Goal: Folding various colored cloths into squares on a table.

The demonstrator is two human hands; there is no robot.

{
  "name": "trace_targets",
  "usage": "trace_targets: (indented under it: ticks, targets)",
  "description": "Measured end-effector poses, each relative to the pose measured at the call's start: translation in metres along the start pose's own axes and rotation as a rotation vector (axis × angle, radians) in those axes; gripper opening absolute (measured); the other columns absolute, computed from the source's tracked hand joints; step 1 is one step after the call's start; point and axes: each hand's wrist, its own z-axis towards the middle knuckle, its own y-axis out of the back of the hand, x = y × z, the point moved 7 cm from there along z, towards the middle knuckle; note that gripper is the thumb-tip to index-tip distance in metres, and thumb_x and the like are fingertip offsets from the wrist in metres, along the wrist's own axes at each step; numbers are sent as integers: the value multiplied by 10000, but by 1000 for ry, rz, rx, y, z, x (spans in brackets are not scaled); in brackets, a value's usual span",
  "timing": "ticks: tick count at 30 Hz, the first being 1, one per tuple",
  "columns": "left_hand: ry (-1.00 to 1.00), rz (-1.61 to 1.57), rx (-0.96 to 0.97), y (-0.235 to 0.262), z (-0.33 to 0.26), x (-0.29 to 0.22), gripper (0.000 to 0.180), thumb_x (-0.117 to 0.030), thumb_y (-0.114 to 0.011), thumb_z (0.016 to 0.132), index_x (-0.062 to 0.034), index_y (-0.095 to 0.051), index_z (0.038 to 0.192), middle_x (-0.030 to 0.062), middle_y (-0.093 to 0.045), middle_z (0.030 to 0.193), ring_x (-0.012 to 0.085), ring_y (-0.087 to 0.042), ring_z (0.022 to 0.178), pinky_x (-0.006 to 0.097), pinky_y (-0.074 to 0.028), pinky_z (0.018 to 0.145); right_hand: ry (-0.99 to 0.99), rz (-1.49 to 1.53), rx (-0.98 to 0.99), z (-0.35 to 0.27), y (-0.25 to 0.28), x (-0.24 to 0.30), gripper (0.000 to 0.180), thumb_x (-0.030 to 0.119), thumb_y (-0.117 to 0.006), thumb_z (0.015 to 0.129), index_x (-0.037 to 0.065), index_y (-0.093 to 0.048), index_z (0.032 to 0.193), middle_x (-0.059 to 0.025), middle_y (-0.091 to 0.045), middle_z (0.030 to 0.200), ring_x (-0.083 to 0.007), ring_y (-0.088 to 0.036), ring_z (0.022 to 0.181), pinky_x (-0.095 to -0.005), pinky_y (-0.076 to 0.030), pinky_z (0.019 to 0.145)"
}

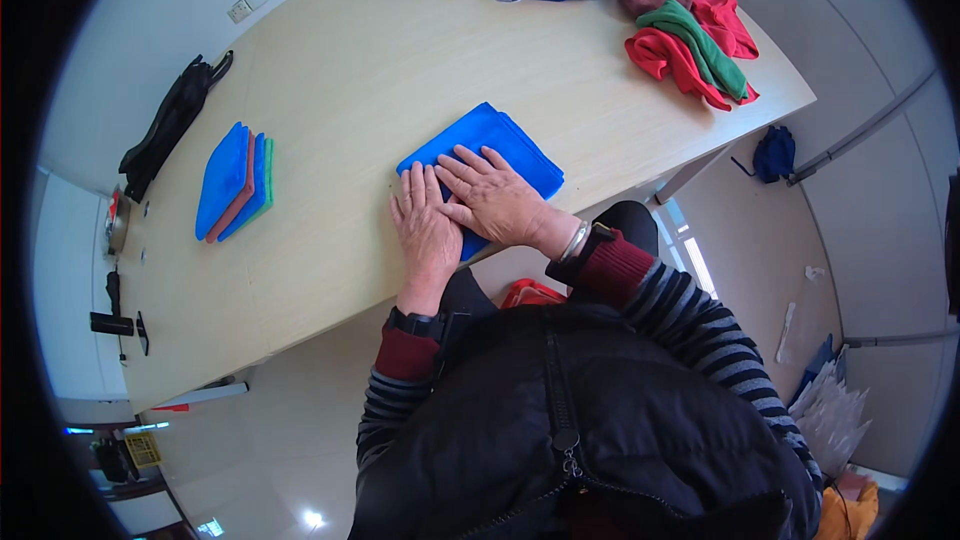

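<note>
Blue folded cloth lies at the tabletop's near edge, its lower part hidden under both hands: left hand and right hand press flat, fingers spread, grasping nothing. At nine o'clock sits a folded stack; at one o'clock, loose cloths.

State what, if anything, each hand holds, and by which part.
Nothing is gripped. Both the left hand and right hand lie flat on the near end of the folded blue cloth.
</note>
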Motion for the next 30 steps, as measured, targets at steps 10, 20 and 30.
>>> trace_targets:
  ticks: [10,20,30]
  targets:
    - [33,7,58,2,1,-1,603,-352,-419,1038,16,-340,1509,174,-294,1600,340,-232,1500,560,-159,1207,-142,-89,23,-16,8,-40,649,494,-397,1029,66,-383,1517,-127,-349,1589,-314,-283,1486,-491,-192,1211]
    - [38,-23,12,10,-4,-1,585,-345,-434,1037,20,-371,1490,180,-317,1587,341,-250,1490,553,-160,1208,-461,-64,103,-40,22,-93,627,458,-413,1031,50,-386,1507,-152,-347,1583,-346,-289,1478,-504,-201,1208]
    - [-114,-59,3,15,-22,-33,640,-379,-531,1001,23,-388,1478,185,-330,1575,340,-263,1481,547,-167,1207,-125,-58,-17,9,14,-35,620,461,-395,1035,67,-386,1513,-131,-361,1581,-316,-284,1485,-495,-201,1211]
